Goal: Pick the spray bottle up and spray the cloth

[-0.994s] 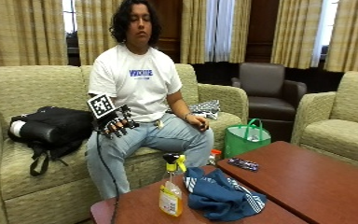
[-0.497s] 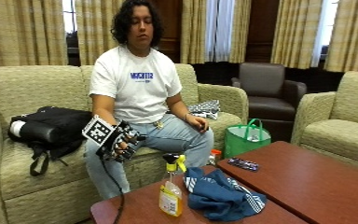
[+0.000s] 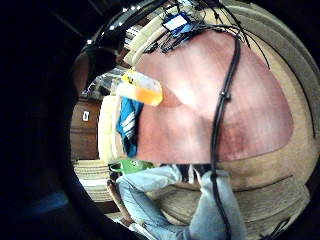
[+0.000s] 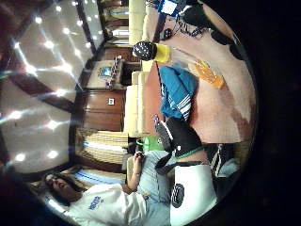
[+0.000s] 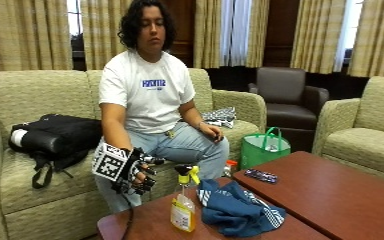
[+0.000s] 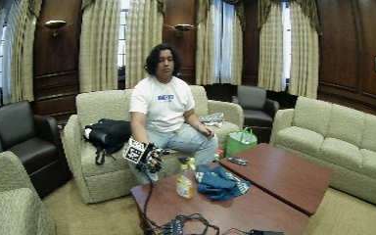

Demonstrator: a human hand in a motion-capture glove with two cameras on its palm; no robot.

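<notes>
A clear spray bottle (image 5: pixel 184 210) with orange liquid, a yellow collar and a black trigger stands upright on the wooden table (image 5: pixel 352 195), near its corner closest to the person. A crumpled blue cloth (image 5: pixel 238 210) with white stripes lies right beside it. My gloved right hand (image 5: pixel 135 171) hovers just above the table's corner, a short way from the bottle, fingers loosely curled and holding nothing. Both palm views show the bottle (image 3: pixel 142 89) (image 4: pixel 188 61) and the cloth (image 3: pixel 129 125) (image 4: pixel 176 92) ahead of the palm, apart from it.
A small dark object (image 5: pixel 262 175) lies on the table behind the cloth. A green bag (image 5: pixel 264 149) stands on the floor by the sofa, and a black backpack (image 5: pixel 55 137) rests on the sofa seat. Cables (image 6: pixel 181 225) lie at the table's near end.
My gloved hand has come down from beside the person's knee and forward toward the table corner, closer to the spray bottle. Bottle and cloth have not moved.
</notes>
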